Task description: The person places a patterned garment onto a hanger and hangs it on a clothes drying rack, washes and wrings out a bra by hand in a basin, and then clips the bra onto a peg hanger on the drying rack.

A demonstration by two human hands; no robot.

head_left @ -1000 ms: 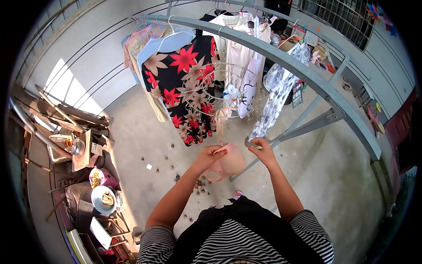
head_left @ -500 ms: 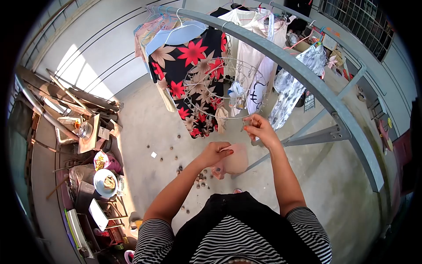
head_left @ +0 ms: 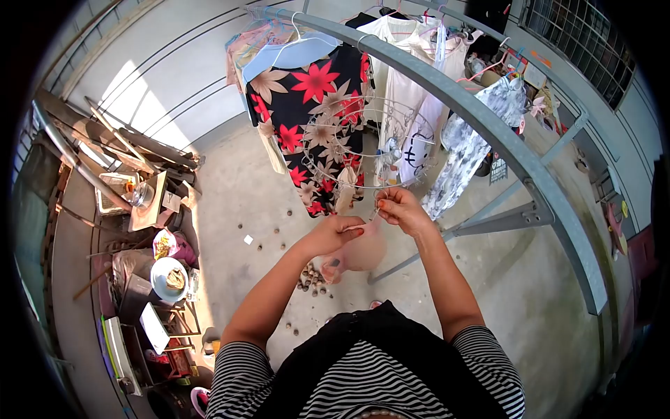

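A pink garment [head_left: 366, 253] hangs from my left hand [head_left: 332, 235], whose thumb and fingers pinch its upper left part. My right hand [head_left: 403, 211] is closed on a small clip at the front edge of the round wire hanger [head_left: 363, 183], right at the garment's top corner. Whether the clip grips the cloth is too small to tell. Beyond the hanger hangs a black top with red and beige flowers [head_left: 312, 119]. White clothes [head_left: 412, 105] and grey-white patterned trousers [head_left: 464, 143] hang to its right.
A curved metal rack rail [head_left: 488, 119] arches across the upper right, with a brace [head_left: 502, 218] below it. Wood pieces, a blue-white basin [head_left: 169, 279] and a small white-topped stand [head_left: 155, 327] line the left. Small round things [head_left: 312, 281] lie on the concrete floor.
My right hand has moved from beside the garment up to the hanger's edge, then in toward my left hand, bringing clip and cloth together. The view has shifted a little.
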